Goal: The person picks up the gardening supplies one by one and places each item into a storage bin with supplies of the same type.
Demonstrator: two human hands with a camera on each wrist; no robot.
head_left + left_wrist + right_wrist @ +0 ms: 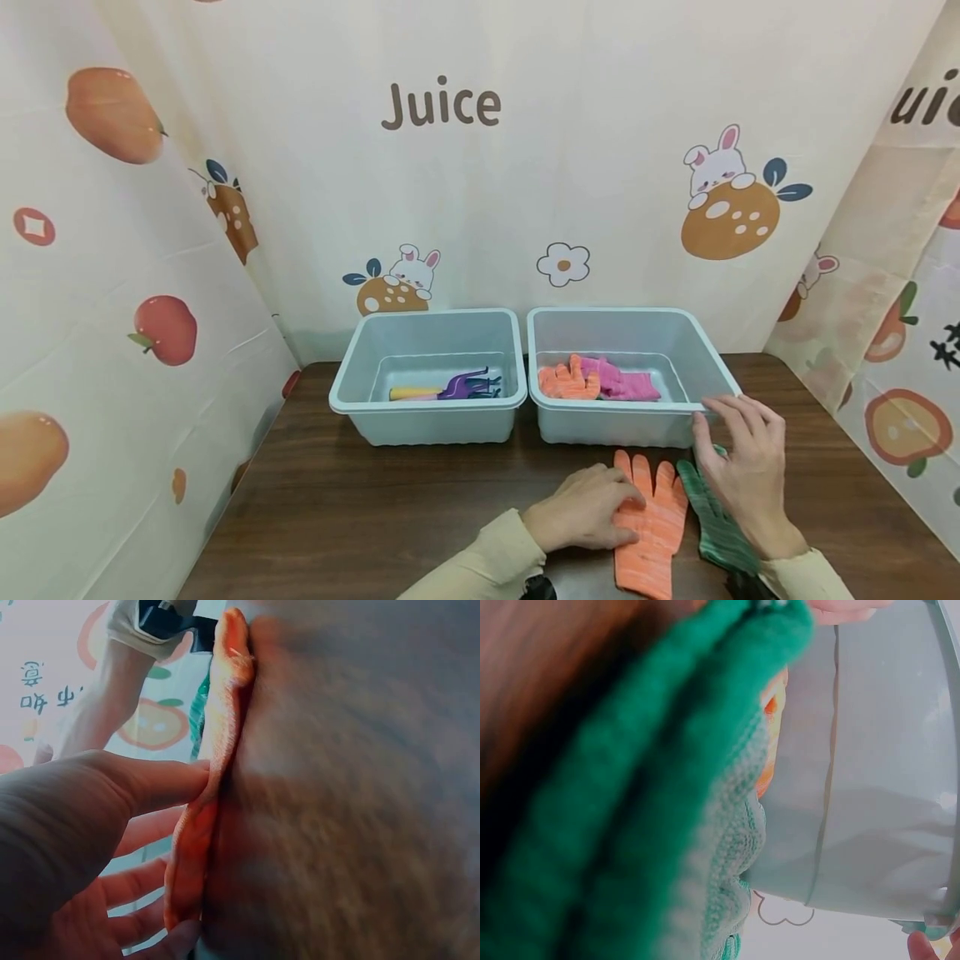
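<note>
The right bin (pixel 607 428), which stood just beyond both hands, could shift or tip, because the right hand (pixel 746 467) had its fingertips at the rim; whether they pinched it, I could not tell. The orange glove (pixel 654 533) lay partly under the left hand (pixel 588 508), whose relaxed fingers touched it without clasping, so it could slide or fold if they only pushed. The green glove (pixel 720 533), beneath the right hand, could be dragged if the wrist brushed it.
</note>
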